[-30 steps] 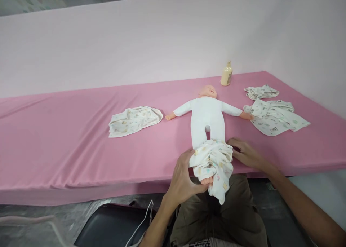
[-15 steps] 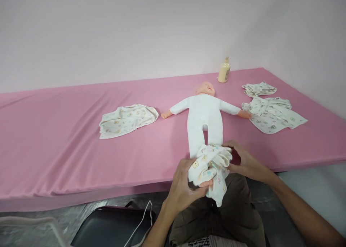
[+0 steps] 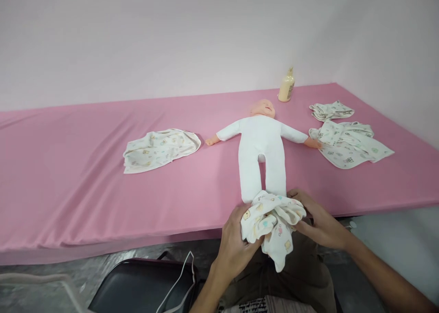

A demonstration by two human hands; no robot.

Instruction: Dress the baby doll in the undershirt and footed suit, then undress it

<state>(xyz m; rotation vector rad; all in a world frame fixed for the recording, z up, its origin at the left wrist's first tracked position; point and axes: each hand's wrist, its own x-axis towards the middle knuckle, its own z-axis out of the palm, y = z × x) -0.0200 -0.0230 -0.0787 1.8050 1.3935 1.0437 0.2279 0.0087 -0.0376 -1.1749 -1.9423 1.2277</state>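
Observation:
A baby doll (image 3: 261, 144) in a white body suit lies on its back on the pink sheet (image 3: 85, 189), arms spread, legs toward me. Over its feet at the front edge sits a bunched printed baby garment (image 3: 270, 221). My left hand (image 3: 235, 244) grips the garment's left side with curled fingers. My right hand (image 3: 317, 219) holds its right side, fingers wrapped into the cloth. The doll's feet are hidden inside the fabric.
A folded printed cloth (image 3: 159, 148) lies left of the doll. Two more printed cloths (image 3: 348, 144) (image 3: 331, 109) lie at the right. A cream bottle (image 3: 286, 85) stands by the wall. A dark chair seat (image 3: 144, 285) with a white cord is below the edge.
The bunched garment has slid a little toward me, down the doll's legs, with both hands still on it. The doll's bare foot is no longer visible under the cloth.

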